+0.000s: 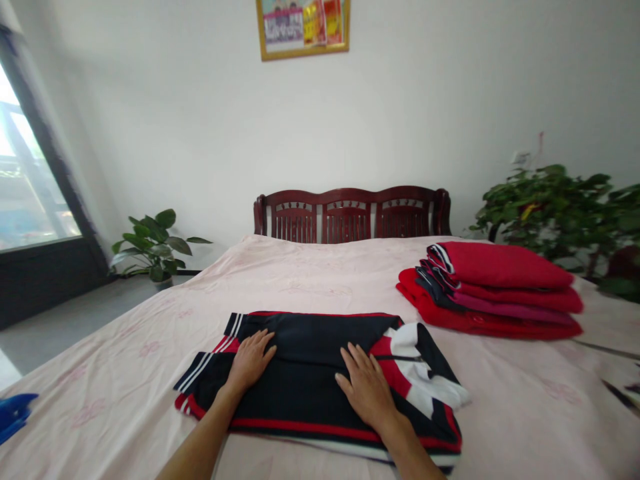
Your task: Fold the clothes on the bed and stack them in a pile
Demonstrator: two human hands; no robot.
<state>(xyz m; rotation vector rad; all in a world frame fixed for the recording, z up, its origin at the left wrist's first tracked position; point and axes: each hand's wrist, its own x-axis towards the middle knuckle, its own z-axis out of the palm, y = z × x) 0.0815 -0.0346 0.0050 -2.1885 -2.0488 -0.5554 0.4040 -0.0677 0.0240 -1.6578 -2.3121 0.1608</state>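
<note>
The left hand (250, 363) and right hand (365, 390) are resting flat on a folded navy-and-red track jacket (310, 343), fingers slightly apart, not clamping. Its long axis is running left-right across the near pink bedsheet (110, 380), with red folded clothes (493, 287) sitting off to the far right

1. Specimen: navy track jacket (310, 373), folded into a flat, roughly rectangular bundle, red bands along its edges.
2. Left end: two sleeve ends (200, 373) with white stripes, lying one beyond the other and sticking out past the fold.
3. Right end: white-and-red panel (413, 367) crossed by a dark zip (400, 358), the white fabric loosely rumpled.
4. Position: lying flat on a pale pink bedsheet (105, 400), nearer you than the headboard end.
5. Contact: your left hand (250, 361) and right hand (365, 388) both rest palm-down on it, fingers spread.
</note>
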